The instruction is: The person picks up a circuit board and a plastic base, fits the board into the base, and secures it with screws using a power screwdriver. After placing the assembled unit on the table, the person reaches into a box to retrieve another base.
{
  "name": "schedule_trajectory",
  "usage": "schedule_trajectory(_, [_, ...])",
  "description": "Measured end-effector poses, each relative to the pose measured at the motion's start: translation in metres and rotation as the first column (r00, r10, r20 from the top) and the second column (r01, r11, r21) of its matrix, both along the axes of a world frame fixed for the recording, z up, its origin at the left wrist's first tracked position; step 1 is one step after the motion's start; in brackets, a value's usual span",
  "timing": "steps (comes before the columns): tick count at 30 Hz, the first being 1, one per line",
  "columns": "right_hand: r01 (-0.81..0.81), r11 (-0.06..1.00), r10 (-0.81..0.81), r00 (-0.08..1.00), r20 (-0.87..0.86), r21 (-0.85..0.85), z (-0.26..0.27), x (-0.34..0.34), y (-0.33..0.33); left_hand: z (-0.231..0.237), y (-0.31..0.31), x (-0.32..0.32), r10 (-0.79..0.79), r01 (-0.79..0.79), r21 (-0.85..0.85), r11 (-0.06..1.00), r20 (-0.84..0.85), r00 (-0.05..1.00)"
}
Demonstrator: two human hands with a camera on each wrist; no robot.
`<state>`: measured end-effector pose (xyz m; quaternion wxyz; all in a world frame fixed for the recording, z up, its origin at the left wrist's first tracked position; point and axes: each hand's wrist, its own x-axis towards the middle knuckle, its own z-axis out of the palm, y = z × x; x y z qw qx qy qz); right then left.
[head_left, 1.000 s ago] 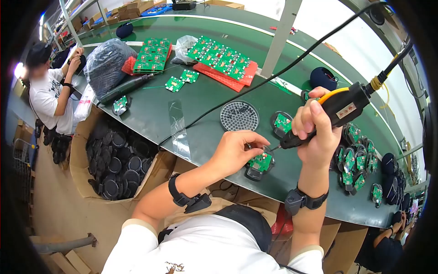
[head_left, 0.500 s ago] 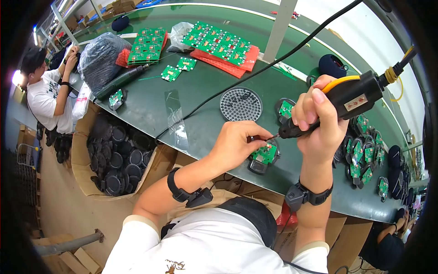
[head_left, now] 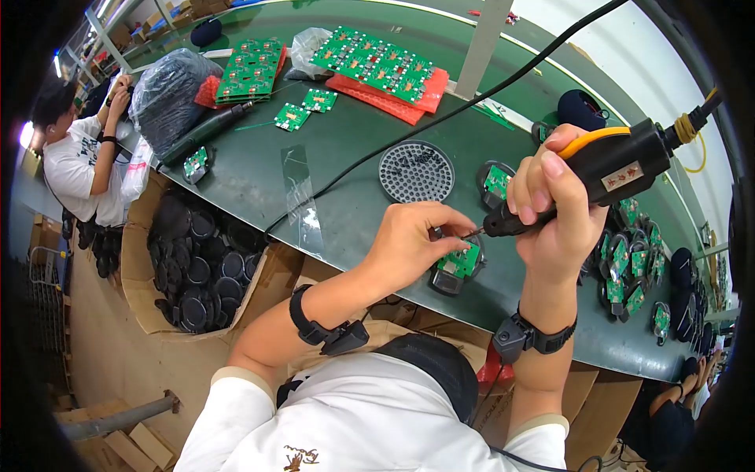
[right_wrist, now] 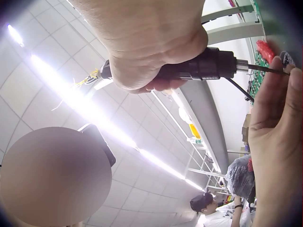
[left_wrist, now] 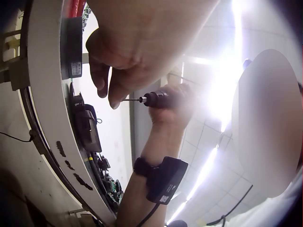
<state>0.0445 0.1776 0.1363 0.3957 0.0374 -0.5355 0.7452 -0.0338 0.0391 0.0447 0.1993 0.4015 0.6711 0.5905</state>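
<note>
In the head view my right hand [head_left: 558, 212] grips a black electric screwdriver [head_left: 629, 173] with a yellow lever, tilted so that its thin bit [head_left: 475, 233] points left. Thumb and index finger of my left hand [head_left: 409, 248] pinch at the bit's tip; anything smaller between them is hidden. Just beneath these fingertips, a green circuit board [head_left: 464, 259] sits on a black round part [head_left: 447, 283] near the table's front edge. The left wrist view shows the bit [left_wrist: 131, 100] reaching the left fingertips, and so does the right wrist view.
A round perforated dish [head_left: 421, 193] holds small dark pieces. Board-topped round parts [head_left: 621, 263] are piled at right. Green board panels [head_left: 377, 63] lie on red wrap at the back. A cardboard box [head_left: 138, 287] of black discs stands below left; another person [head_left: 79, 161] works beyond.
Both hands and the screwdriver shift slightly, the right hand a little rightward and up in the head view. The bit's tip stays at the left fingertips. The head view has shifted a little.
</note>
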Motion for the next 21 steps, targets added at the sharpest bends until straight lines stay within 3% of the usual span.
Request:
schedule_trajectory(1, [-0.001,1.000,0.001,1.000,-0.008,0.003,-0.002,0.000,0.001,-0.002,-0.003,0.000,-0.002,0.002,-0.003,1.000,0.002,1.000])
schedule_trajectory(3, [0.061,0.995,-0.065,0.996,0.058,0.073,0.003,0.005,-0.003,-0.007,-0.012,0.000,0.062,-0.059,0.020,0.998,-0.366,0.929])
schedule_trajectory(4, [0.117,0.982,-0.135,0.984,0.113,0.151,0.005,0.006,-0.004,-0.010,-0.017,0.004,0.058,-0.056,0.017,0.998,-0.366,0.929])
schedule_trajectory(6, [0.134,0.979,-0.152,0.982,0.111,0.155,0.003,0.005,-0.003,-0.017,-0.026,0.018,0.046,-0.030,0.038,0.999,-0.541,0.840])
schedule_trajectory(10, [0.155,0.976,-0.172,0.980,0.102,0.156,-0.010,-0.002,-0.001,-0.018,-0.033,0.034,0.020,-0.074,-0.074,0.995,-0.555,0.832])
schedule_trajectory(13, [0.064,0.994,-0.064,0.998,0.002,0.085,-0.021,-0.007,0.003,-0.029,-0.032,0.034,0.027,-0.084,-0.066,0.994,-0.604,0.796])
schedule_trajectory(21, [0.043,0.996,-0.046,0.998,0.041,0.075,-0.031,-0.011,-0.003,-0.026,-0.031,0.035,0.039,-0.100,-0.071,0.992,-0.586,0.809])
